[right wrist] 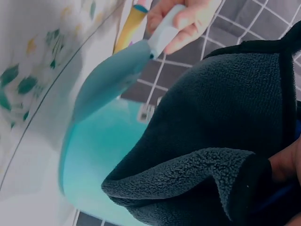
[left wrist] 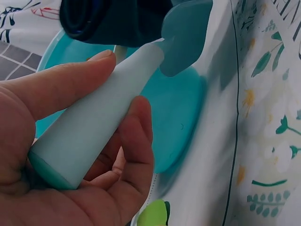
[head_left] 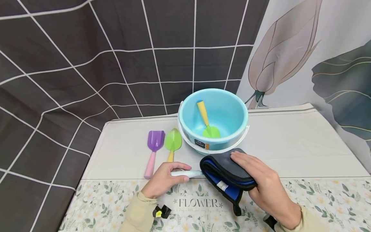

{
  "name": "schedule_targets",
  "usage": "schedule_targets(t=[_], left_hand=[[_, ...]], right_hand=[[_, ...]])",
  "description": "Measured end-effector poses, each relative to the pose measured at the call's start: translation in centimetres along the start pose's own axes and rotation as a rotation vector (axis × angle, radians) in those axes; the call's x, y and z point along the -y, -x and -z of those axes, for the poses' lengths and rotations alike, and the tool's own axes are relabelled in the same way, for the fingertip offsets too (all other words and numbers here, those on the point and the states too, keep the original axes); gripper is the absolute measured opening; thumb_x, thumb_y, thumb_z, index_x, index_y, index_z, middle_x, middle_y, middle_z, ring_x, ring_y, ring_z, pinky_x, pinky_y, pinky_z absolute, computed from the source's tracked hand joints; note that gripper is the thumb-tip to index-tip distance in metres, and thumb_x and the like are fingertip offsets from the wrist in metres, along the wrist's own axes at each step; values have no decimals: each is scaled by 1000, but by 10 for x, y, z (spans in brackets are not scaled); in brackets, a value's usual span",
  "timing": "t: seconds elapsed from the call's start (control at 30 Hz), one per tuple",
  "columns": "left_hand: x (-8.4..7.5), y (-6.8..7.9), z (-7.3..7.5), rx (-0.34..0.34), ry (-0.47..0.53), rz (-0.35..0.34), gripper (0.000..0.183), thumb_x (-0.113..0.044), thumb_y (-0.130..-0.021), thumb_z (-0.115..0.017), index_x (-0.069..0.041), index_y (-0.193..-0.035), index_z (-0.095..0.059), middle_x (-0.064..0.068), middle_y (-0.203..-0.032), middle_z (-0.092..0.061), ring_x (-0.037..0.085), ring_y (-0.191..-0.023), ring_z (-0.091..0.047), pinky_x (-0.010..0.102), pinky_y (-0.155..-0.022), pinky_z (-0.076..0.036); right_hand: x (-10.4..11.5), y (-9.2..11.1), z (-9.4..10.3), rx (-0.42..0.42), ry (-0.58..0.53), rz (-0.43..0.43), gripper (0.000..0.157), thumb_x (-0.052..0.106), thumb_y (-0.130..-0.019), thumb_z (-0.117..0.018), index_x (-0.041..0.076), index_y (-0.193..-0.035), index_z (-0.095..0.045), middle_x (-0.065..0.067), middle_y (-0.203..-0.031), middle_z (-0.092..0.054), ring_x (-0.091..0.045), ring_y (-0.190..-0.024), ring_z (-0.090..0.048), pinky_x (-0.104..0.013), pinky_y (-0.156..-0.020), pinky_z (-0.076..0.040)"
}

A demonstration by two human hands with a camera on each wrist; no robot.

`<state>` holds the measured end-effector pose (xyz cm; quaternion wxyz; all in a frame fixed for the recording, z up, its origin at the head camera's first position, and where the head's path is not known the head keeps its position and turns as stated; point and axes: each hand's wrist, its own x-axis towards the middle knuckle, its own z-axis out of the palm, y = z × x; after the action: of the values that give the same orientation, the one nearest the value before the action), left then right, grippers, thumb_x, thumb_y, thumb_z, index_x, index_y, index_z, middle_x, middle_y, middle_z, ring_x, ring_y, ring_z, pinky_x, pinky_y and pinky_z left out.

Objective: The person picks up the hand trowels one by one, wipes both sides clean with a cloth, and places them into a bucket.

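Observation:
In the head view my left hand (head_left: 165, 180) grips the pale handle (head_left: 186, 174) of a toy shovel between thumb and fingers. The left wrist view shows its blue-grey blade (left wrist: 187, 37) pointing away from that hand. My right hand (head_left: 266, 180) holds a folded cloth (head_left: 226, 166), dark grey with black edging and a blue inner side. From the head, the cloth hides the blade. Seen from the right wrist, the blade (right wrist: 113, 77) lies beside the fuzzy cloth (right wrist: 225, 103), with the fingers (right wrist: 286, 160) partly tucked behind its fold.
Behind the cloth stands a light-blue bucket (head_left: 232, 112) with a white handle; a green shovel (head_left: 211, 132) with a yellow grip leans inside. Left of it, a purple shovel (head_left: 156, 141) and another green shovel (head_left: 173, 140) lie on the table (head_left: 290, 145). A dark checked curtain (head_left: 171, 64) hangs behind.

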<state>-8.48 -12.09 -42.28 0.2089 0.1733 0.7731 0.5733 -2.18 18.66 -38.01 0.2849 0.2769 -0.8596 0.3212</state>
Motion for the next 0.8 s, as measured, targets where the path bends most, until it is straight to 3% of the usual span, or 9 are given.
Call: schedule_targets(t=[0.2,0.4,0.6,0.7,0.8], left_hand=[[0,-1,-2,-1,-66,-3,35,-14,-85,-79,-3,-117,-72,6,-117,-73,23,-118,-62,42,-105,-45],[0,-2,-5,-25,-5,30,32,-14,-81,-83,-3,-111,-76,6,-109,-75,21,-110,-66,51,-102,-46],[0,-1,-7,-49,47,47,32,-15,-81,-83,-3,-109,-76,7,-109,-75,29,-110,-65,51,-100,-48],[-1,-1,-7,-54,48,50,31,-16,-81,-83,-3,-108,-76,7,-110,-74,29,-109,-64,47,-98,-50],[-2,0,-7,-40,71,56,30,-15,-82,-83,-1,-108,-76,8,-109,-74,30,-109,-64,38,-96,-51]], right_hand=[[10,-2,-10,-16,-71,43,42,30,-109,-43,1,-130,-65,-15,-130,-65,-28,-125,-59,-24,-111,-38],[13,-4,-19,-1,-102,82,40,27,-109,-43,0,-130,-65,-17,-131,-64,-30,-126,-58,-27,-112,-36],[12,0,-25,74,-37,77,43,24,-109,-33,6,-135,-63,-13,-137,-61,-32,-128,-55,-24,-115,-32],[11,3,-25,134,-29,71,46,0,-96,-42,8,-138,-61,-12,-141,-58,-32,-131,-52,-23,-116,-28],[9,5,-25,187,-27,73,77,-19,-69,-47,8,-139,-59,-11,-144,-56,-32,-133,-51,-23,-117,-26]])
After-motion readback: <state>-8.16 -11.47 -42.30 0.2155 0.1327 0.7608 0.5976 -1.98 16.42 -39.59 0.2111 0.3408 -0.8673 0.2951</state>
